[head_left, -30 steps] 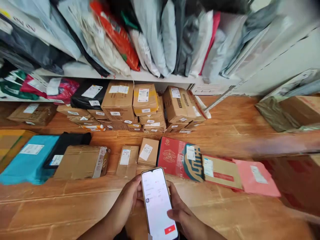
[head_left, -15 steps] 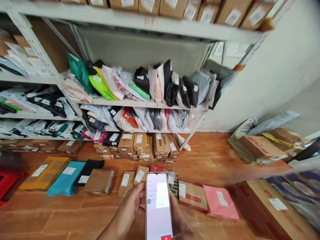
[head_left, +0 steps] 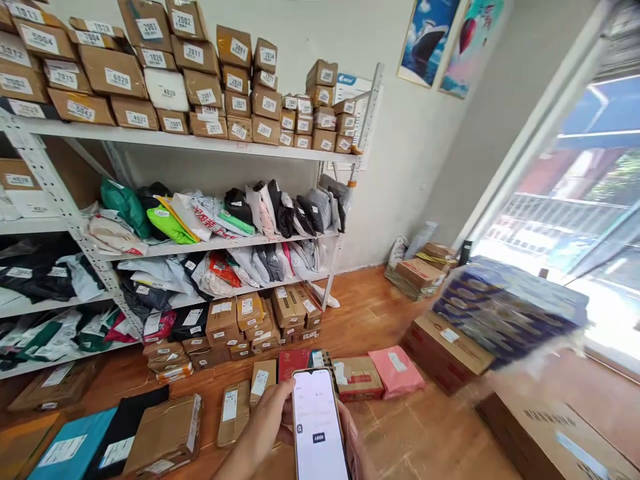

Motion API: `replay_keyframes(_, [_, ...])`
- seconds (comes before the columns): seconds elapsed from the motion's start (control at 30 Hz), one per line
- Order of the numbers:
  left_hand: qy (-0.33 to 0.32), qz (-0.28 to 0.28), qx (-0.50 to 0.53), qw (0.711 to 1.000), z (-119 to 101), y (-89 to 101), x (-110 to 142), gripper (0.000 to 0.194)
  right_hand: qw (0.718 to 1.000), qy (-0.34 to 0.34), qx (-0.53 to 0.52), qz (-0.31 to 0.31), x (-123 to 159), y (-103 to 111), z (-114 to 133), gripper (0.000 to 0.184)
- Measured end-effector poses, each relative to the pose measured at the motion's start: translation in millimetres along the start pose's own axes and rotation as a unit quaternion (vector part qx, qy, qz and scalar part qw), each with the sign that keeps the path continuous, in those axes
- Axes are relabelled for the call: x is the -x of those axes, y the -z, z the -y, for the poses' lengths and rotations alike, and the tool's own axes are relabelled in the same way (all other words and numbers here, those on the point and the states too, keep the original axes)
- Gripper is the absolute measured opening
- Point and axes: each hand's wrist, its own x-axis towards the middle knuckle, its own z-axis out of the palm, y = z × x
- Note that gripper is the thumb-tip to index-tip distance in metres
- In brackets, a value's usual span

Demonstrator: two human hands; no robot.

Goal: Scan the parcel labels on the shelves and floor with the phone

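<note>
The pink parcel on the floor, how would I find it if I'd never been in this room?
Start at the metal shelves stacked with boxes, then look down to the wooden floor in front. A row of parcels lies there, just beyond the phone. The pink parcel ends that row on the right: flat, soft-looking, the only pink one beside brown cardboard.

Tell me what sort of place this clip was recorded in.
Most likely a parcel pickup or sorting room. Metal shelves carry numbered cardboard boxes and courier bags, more labelled parcels lie on the wooden floor, and the left hand holds a phone.
</note>
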Motion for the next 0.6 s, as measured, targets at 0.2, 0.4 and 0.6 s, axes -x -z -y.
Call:
replay_keyframes(0.2, [0.026, 0.032, -0.027, 0.999, 24, -6.4, 63, 0.072, 0.997, 0.02, -0.032, -0.071, 82, -16, -28, 0.057])
replay_keyframes(0.4, [-0.056, 0.179, -0.008, 0.982, 54, -24.4, 114, 0.069, 0.991, 0.029, -0.074, -0.104, 138, -13, -30, 0.059])
replay_keyframes(0.6, [-0.037, 0.333, 0.027, 0.942, 89, -52.3, 148, 0.116, 0.986, 0.08, -0.066, -0.13, 183, -1, -13, 0.051])
